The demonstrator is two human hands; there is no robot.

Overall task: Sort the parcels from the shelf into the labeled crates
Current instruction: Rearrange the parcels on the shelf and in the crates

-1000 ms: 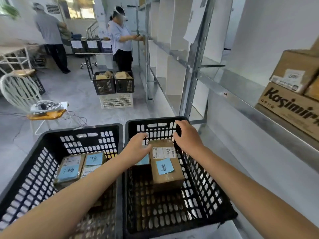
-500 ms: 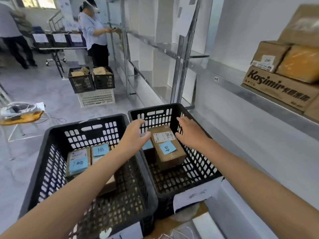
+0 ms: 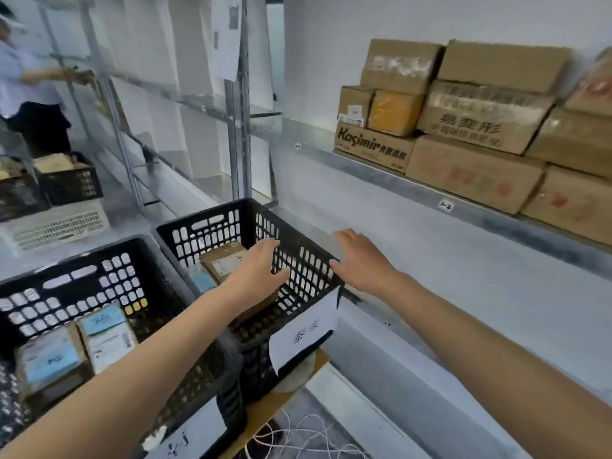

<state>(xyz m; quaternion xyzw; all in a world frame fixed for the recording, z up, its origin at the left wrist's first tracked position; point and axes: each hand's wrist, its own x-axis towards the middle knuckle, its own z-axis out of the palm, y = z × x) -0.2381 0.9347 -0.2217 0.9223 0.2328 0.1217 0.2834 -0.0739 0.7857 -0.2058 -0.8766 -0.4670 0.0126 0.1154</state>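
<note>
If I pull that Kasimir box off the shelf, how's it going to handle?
Likely stiff, not floppy: the Kasimir box is squared cardboard. It would probably drag, and the small box and orange-taped box resting on it might topple.

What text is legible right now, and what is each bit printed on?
"Kaşimir": lowest left carton; the characters after it are blurred.
"易变形": large middle carton; the line beneath is blurred.
Shelf-edge tag: too small to read.
Right crate label: handwriting, illegible.
Left crate label: handwriting, illegible.
Blue notes on the crated parcels: blurred.
</note>
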